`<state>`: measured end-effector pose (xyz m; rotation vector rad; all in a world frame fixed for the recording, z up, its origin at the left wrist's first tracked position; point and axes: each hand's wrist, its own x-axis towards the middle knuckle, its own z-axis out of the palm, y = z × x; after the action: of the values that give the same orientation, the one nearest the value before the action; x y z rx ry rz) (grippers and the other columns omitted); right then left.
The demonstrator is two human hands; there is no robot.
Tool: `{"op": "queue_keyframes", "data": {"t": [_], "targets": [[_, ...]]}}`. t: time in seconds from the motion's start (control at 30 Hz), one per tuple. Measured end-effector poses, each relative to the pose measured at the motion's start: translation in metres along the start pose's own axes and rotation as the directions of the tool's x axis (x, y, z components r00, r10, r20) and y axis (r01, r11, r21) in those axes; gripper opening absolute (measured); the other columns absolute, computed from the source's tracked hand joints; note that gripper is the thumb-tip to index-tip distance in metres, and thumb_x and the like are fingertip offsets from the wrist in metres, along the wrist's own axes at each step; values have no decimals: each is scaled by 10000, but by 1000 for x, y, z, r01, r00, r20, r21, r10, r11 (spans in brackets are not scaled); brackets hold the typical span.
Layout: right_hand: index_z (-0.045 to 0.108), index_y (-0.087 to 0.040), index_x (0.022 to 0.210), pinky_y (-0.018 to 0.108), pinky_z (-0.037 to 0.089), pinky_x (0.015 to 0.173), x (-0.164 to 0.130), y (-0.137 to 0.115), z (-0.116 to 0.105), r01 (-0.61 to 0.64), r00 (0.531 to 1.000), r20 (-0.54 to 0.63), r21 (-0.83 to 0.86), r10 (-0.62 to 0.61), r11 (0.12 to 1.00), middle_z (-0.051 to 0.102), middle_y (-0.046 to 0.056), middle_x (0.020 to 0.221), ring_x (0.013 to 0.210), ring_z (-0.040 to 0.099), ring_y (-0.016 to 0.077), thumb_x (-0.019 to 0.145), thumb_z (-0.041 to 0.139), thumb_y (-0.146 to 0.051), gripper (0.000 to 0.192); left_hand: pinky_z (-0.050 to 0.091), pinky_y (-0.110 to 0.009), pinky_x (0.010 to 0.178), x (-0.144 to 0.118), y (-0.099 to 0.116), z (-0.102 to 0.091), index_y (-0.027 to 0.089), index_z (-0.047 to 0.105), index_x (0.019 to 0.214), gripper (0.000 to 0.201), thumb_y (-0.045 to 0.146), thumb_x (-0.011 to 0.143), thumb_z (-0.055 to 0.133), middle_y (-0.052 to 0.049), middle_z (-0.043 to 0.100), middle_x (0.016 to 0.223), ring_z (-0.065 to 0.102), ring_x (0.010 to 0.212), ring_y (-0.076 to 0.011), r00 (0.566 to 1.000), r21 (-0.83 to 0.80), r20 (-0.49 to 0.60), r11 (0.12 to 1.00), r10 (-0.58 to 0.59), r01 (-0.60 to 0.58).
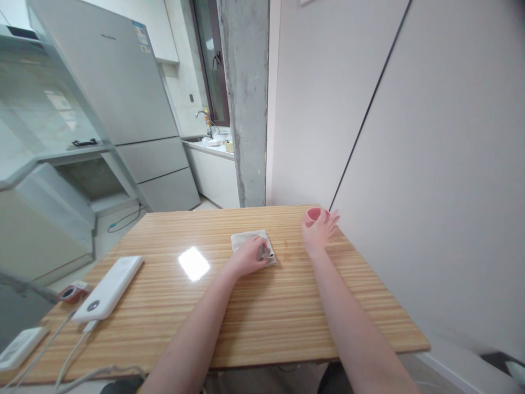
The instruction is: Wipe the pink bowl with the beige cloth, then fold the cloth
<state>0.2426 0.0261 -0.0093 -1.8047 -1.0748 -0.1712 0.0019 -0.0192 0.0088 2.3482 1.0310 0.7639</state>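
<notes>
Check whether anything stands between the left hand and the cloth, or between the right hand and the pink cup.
Nothing visible does: the left hand is already on the cloth, fingers curled, and the right hand touches the pink cup directly.

Table (279, 323) was tan with brown stripes. Cup (312, 214) near its far right corner was pink, cloth (243, 238) off-white. Power bank (117, 282) by left edge was white, fridge (98, 82) grey, pillar (248, 98) mottled grey.
</notes>
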Motion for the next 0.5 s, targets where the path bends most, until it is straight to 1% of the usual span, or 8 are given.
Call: {"op": "queue_keyframes", "data": {"t": [0.03,0.1,0.13,0.2,0.27,0.37,0.43,0.5], "targets": [[459,-125,1224,559,265,1010,-4,-9,-1,105,993,55,66,-108,992,357,240,1397,1301,309,358,751,534,-278,503,419,-333,790,0,0,1,213,595,858,182,213,679,628,-60,599,923,542,866,-223,1000,16,10,1000,8,-8],[530,-157,1137,451,378,933,-17,-28,-2,209,925,268,233,-269,950,587,167,1131,1087,518,281,794,473,-264,364,408,-317,770,2,-1,3,202,572,746,95,177,661,608,-56,585,879,530,833,-210,1000,0,7,1000,3,-3],[563,-171,1070,401,420,858,-24,-36,-2,187,875,386,286,-291,940,638,122,961,927,576,247,807,462,-267,298,402,-310,770,3,-2,4,199,559,706,69,171,657,599,-52,582,861,526,825,-204,1000,-33,-22,999,-21,20],[603,-190,902,332,431,739,-39,-48,-1,156,775,564,270,-287,950,634,67,759,734,577,204,810,490,-301,182,392,-295,763,6,-7,4,196,546,665,45,196,667,590,-36,578,803,520,797,-187,980,-149,-146,982,-134,113],[603,-192,798,299,408,677,-49,-54,-1,175,689,682,171,-244,970,627,58,714,691,565,191,793,549,-392,208,388,-276,725,10,-12,1,191,533,655,86,254,692,579,-8,557,716,510,738,-164,916,-314,-263,924,-304,217],[604,-180,761,274,370,625,-56,-56,-4,252,563,802,60,-197,966,638,61,729,698,569,191,729,615,-511,333,379,-247,644,14,-20,-6,180,521,664,145,313,708,556,26,522,632,489,649,-132,795,-538,-324,791,-513,291],[590,-178,694,257,340,586,-56,-56,-6,276,461,866,65,-192,959,616,30,671,657,554,170,689,660,-454,285,387,-242,627,15,-24,-12,169,551,697,153,321,694,566,21,553,647,507,649,-132,735,-637,-332,716,-591,287],[553,-177,619,238,313,551,-55,-57,-7,230,365,908,127,-206,965,568,-10,604,605,521,136,655,678,-312,187,411,-245,635,14,-27,-20,157,594,757,181,318,675,586,-1,609,706,547,683,-145,688,-723,-324,639,-650,262]]}}
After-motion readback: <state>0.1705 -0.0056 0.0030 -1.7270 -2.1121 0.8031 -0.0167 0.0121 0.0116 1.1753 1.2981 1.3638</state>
